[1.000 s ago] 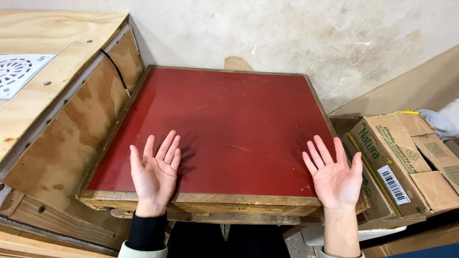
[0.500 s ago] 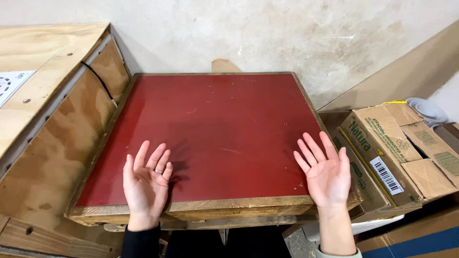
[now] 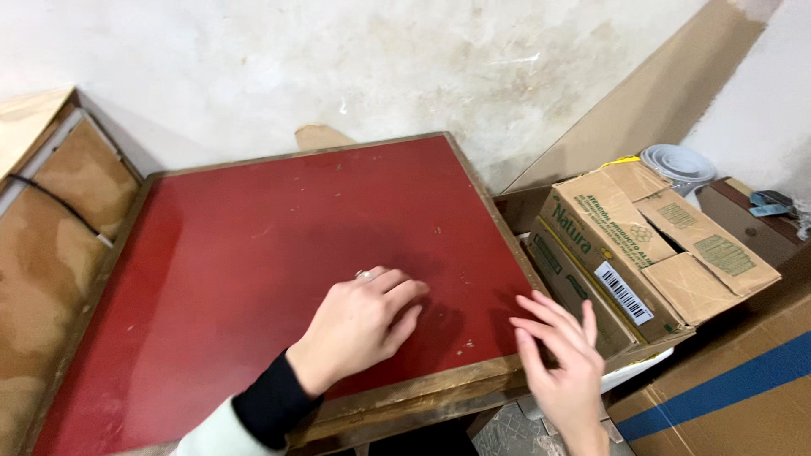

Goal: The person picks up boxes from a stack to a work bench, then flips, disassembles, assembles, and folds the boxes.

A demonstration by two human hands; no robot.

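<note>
A square red table top [image 3: 253,253] with a worn wooden rim fills the middle of the view. My left hand [image 3: 361,325] lies palm down on the red surface near the front right, fingers loosely curled, a ring on one finger. My right hand [image 3: 564,365] hovers at the table's front right corner, fingers spread, palm turned partly up, holding nothing. It sits between the table's rim and a cardboard box [image 3: 650,253] with open flaps.
Plywood panels [image 3: 51,228] lean at the left. A stained white wall [image 3: 380,67] stands behind. A stack of white containers [image 3: 680,165] sits behind the box. A large cardboard carton with a blue stripe [image 3: 735,388] is at the lower right.
My left hand turned palm down and slid right across the red surface. My right hand dropped to the table's front right corner. The view shifted right.
</note>
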